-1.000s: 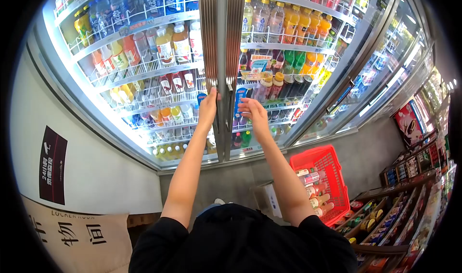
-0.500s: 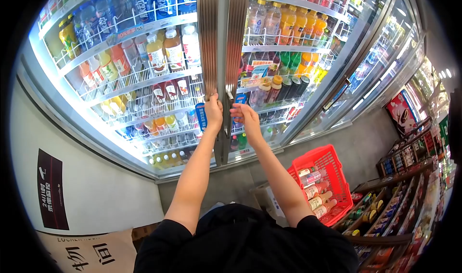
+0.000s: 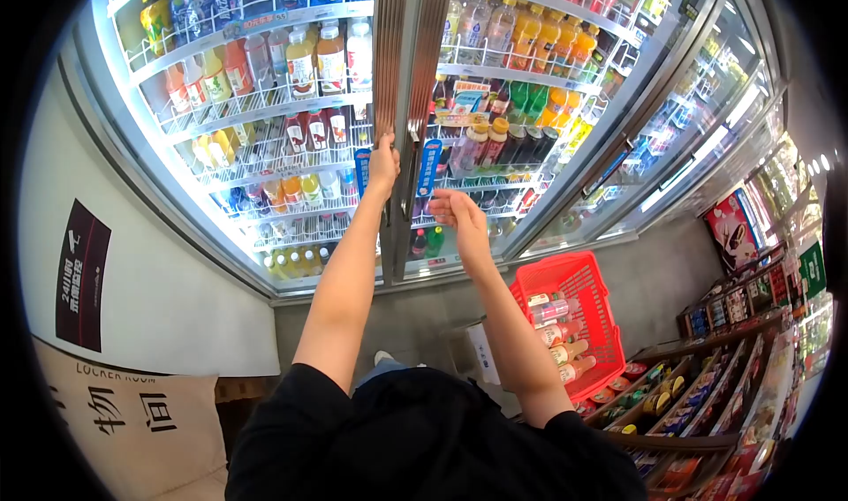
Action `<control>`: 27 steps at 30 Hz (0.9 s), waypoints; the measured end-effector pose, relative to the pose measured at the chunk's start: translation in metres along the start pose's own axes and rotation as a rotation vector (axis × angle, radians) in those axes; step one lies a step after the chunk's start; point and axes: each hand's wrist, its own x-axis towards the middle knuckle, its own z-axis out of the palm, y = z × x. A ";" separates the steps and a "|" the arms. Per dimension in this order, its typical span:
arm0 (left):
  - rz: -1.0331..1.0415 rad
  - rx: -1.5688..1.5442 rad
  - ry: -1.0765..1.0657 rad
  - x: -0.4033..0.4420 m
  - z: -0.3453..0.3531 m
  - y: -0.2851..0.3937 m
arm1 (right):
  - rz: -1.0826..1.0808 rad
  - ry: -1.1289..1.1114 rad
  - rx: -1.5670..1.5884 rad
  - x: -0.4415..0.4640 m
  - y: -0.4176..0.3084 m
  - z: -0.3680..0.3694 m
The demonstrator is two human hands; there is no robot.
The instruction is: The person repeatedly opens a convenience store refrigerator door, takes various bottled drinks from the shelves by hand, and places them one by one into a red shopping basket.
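My left hand [image 3: 383, 164] is closed around the handle at the brown ribbed edge strip [image 3: 386, 68] of the left glass fridge door. Most of that handle is hidden behind my fingers. My right hand [image 3: 463, 217] hangs in front of the right fridge door, fingers loosely bent and apart, holding nothing. Just up and left of it is the right door's metal handle [image 3: 411, 170], which it does not touch. A blue label [image 3: 428, 167] is stuck beside that handle. Behind the glass, bottled drinks [image 3: 315, 55] and dark cans [image 3: 530, 146] stand on wire shelves.
On the floor to my right is a red shopping basket [image 3: 609, 324] with several bottles in it. A pale box [image 3: 481, 353] stands beside it. Snack shelves [image 3: 707, 395] run along the right. A white panel [image 3: 168, 298] with a dark sign [image 3: 83, 276] borders the left.
My left hand stays on the left door's handle. My right hand has drawn a little down and away from the right door's handle. The whole view has shifted slightly.
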 end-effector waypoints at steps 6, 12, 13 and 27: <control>0.047 0.033 0.026 -0.058 0.000 -0.007 | -0.046 -0.032 0.026 -0.006 -0.017 -0.012; 0.001 0.017 0.017 -0.133 -0.019 -0.009 | -0.058 -0.113 0.038 -0.027 -0.022 -0.002; -0.006 0.027 0.019 -0.146 -0.021 -0.007 | -0.053 -0.118 0.053 -0.032 -0.024 -0.001; 0.052 0.196 0.204 -0.323 -0.073 0.006 | -0.063 -0.197 0.052 -0.113 -0.025 0.017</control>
